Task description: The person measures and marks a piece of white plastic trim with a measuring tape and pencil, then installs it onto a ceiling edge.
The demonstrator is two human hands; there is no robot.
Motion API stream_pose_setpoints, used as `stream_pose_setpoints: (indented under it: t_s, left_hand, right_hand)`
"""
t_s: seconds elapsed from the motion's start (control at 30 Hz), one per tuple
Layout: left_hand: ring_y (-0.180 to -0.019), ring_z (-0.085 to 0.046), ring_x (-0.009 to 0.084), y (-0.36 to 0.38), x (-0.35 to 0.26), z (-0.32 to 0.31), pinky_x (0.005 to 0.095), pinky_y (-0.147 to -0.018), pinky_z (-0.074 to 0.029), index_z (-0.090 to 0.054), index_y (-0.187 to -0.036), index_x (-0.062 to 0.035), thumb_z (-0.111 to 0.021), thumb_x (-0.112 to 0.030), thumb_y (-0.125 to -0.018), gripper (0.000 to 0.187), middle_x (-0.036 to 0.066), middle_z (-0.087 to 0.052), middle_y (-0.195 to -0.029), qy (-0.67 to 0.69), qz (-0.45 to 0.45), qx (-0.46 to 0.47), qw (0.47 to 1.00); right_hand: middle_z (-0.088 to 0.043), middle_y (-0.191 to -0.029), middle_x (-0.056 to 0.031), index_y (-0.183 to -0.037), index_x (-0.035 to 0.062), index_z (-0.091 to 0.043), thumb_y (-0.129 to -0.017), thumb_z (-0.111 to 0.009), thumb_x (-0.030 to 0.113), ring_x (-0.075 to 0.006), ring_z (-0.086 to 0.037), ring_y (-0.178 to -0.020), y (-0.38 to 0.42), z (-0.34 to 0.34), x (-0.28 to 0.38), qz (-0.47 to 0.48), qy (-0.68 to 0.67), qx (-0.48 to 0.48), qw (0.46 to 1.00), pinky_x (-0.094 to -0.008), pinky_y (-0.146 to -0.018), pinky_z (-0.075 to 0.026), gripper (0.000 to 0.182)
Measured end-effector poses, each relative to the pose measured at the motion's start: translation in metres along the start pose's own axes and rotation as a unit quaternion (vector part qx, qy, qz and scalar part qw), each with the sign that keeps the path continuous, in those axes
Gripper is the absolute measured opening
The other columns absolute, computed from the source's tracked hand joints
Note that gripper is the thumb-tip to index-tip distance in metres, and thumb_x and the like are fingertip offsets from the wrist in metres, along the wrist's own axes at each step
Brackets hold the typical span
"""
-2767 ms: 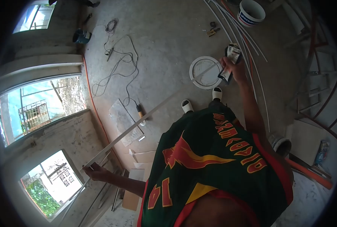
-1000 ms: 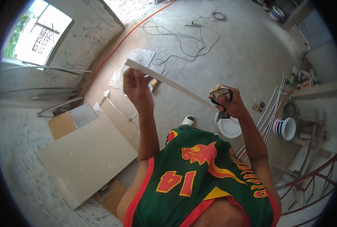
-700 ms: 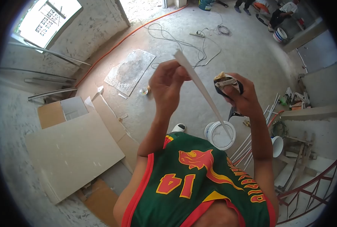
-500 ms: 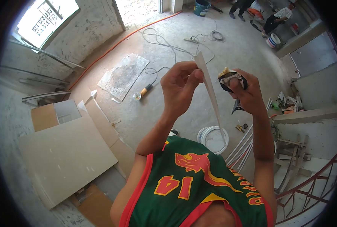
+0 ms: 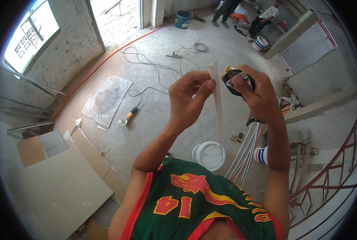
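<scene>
My left hand (image 5: pixel 188 98) pinches a long, thin white trim strip (image 5: pixel 218 108) between thumb and fingers, close to its upper end. The strip has a grooved profile at the top and hangs almost straight down, its lower end overlapping a white bucket (image 5: pixel 211 156) in this view. Just right of the strip, my right hand (image 5: pixel 256 94) is wrapped round a dark-rimmed object (image 5: pixel 239 91) with crumpled pale material inside and a yellowish clump at its edge; its exact kind I cannot tell. A curved black piece (image 5: pixel 253 119) shows below that hand.
An angle grinder (image 5: pixel 131 115) lies on the floor beside a dusty board (image 5: pixel 107 99), with cables trailing. Large panels (image 5: pixel 62 192) rest at left. Pale pipes (image 5: pixel 245 150) and a labelled bucket (image 5: pixel 261 155) are at right. Two people (image 5: pixel 266 18) are at the back near a dark bucket (image 5: pixel 183 19).
The view has turned, so the room shifts left. The strip hangs more upright, and my right hand with its dark-rimmed object has come closer to it. Both hands keep their hold.
</scene>
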State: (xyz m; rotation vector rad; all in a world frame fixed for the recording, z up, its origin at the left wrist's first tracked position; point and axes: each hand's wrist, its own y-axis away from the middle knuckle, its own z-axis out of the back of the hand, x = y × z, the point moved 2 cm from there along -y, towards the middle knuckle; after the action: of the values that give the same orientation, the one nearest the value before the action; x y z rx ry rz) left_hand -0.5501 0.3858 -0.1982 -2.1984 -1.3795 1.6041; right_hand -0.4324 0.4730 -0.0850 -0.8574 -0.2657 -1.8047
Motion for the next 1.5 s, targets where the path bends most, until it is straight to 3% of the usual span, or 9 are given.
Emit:
stream_pose_setpoints:
  t_s: [0.2, 0.43, 0.6, 0.7, 0.87, 1.03, 1.27, 1.37, 1.5]
  left_hand:
    - [-0.083, -0.061, 0.0116, -0.001, -0.004, -0.017, 0.0248, -0.071, -0.051, -0.058, -0.101, 0.0022, -0.067, -0.013, -0.082, 0.026, 0.008, -0.062, -0.092, 0.025, 0.023, 0.007, 0.999]
    - [-0.084, -0.062, 0.0135, 0.000, -0.008, -0.030, 0.0253, -0.071, -0.052, -0.055, -0.103, 0.0031, -0.065, -0.008, -0.082, 0.026, 0.008, -0.062, -0.093, 0.009, 0.005, 0.023, 1.000]
    - [-0.076, -0.061, 0.0136, 0.001, -0.010, -0.036, 0.0259, -0.067, -0.052, -0.054, -0.102, 0.0034, -0.058, -0.004, -0.086, 0.018, 0.011, -0.063, -0.087, 0.043, 0.023, 0.045, 0.998]
    - [-0.073, -0.061, 0.0181, -0.006, 0.000, 0.006, 0.0322, -0.071, -0.051, -0.055, -0.102, 0.0037, -0.058, -0.008, -0.087, 0.020, 0.011, -0.063, -0.084, -0.177, -0.040, 0.085, 0.980]
    - [-0.075, -0.063, 0.0198, -0.014, -0.023, -0.005, 0.0312, -0.076, -0.048, -0.059, -0.099, 0.0013, -0.064, -0.009, -0.081, 0.021, 0.009, -0.063, -0.079, -0.723, -0.221, -0.067, 0.651]
    - [-0.090, -0.063, 0.0193, -0.001, -0.024, -0.014, 0.0296, -0.078, -0.051, -0.059, -0.102, 0.0018, -0.065, -0.006, -0.080, 0.024, 0.011, -0.065, -0.092, -0.166, 0.021, 0.037, 0.985]
    - [-0.077, -0.064, 0.0138, -0.012, -0.029, -0.044, 0.0269, -0.070, -0.053, -0.060, -0.098, 0.0019, -0.066, -0.002, -0.079, 0.021, 0.009, -0.064, -0.086, -0.134, -0.051, 0.095, 0.985]
    - [-0.060, -0.058, 0.0081, -0.011, -0.036, -0.038, 0.0255, -0.053, -0.048, -0.063, -0.084, 0.0014, -0.064, -0.009, -0.082, 0.010, 0.005, -0.063, -0.071, -0.156, 0.072, 0.054, 0.984]
    - [-0.043, -0.045, 0.0108, -0.014, 0.003, 0.017, 0.0315, -0.043, -0.037, -0.057, -0.056, -0.0021, -0.066, -0.017, -0.079, 0.028, 0.005, -0.054, -0.052, -0.486, 0.030, -0.033, 0.873]
  right_hand:
    - [-0.058, -0.065, -0.0069, -0.093, -0.0010, -0.059, -0.088, -0.056, 0.038, -0.0107, -0.049, -0.057, 0.009, 0.011, 0.003, -0.026, 0.000, -0.031, 0.999, -0.0257, -0.051, -0.039, 0.039]
    - [-0.062, -0.081, -0.0070, -0.094, -0.0010, -0.058, -0.057, -0.085, 0.019, -0.0114, -0.060, -0.070, 0.037, 0.002, -0.033, 0.045, -0.012, -0.177, 0.983, -0.0246, -0.067, -0.051, 0.050]
    - [-0.064, -0.081, -0.0083, -0.089, -0.0002, -0.058, -0.061, -0.081, 0.013, -0.0112, -0.062, -0.067, 0.049, -0.028, -0.048, -0.055, -0.065, -0.227, 0.970, -0.0240, -0.063, -0.051, 0.038]
    - [-0.066, -0.079, -0.0084, -0.086, 0.0008, -0.058, -0.065, -0.077, 0.009, -0.0107, -0.063, -0.065, 0.052, -0.025, -0.052, -0.040, -0.077, -0.233, 0.969, -0.0225, -0.062, -0.051, 0.030]
    - [-0.068, -0.078, -0.0089, -0.085, 0.0022, -0.056, -0.067, -0.074, 0.005, -0.0119, -0.065, -0.067, 0.053, -0.018, -0.037, 0.002, -0.143, -0.221, 0.965, -0.0220, -0.063, -0.052, 0.025]
    - [-0.068, -0.079, -0.0087, -0.088, 0.0027, -0.055, -0.066, -0.076, 0.007, -0.0118, -0.066, -0.068, 0.055, -0.019, -0.038, -0.021, -0.140, -0.215, 0.966, -0.0225, -0.064, -0.053, 0.030]
    - [-0.068, -0.080, -0.0093, -0.089, 0.0020, -0.054, -0.065, -0.076, 0.007, -0.0121, -0.066, -0.069, 0.058, -0.014, -0.031, -0.015, -0.028, -0.200, 0.979, -0.0223, -0.064, -0.053, 0.033]
    - [-0.068, -0.079, -0.0090, -0.088, 0.0024, -0.055, -0.066, -0.075, 0.006, -0.0120, -0.066, -0.068, 0.058, -0.018, -0.034, -0.016, -0.137, -0.211, 0.968, -0.0220, -0.064, -0.053, 0.031]
    - [-0.068, -0.079, -0.0089, -0.087, 0.0029, -0.055, -0.067, -0.074, 0.005, -0.0116, -0.066, -0.067, 0.065, -0.012, -0.033, 0.002, -0.134, -0.207, 0.969, -0.0219, -0.063, -0.052, 0.028]
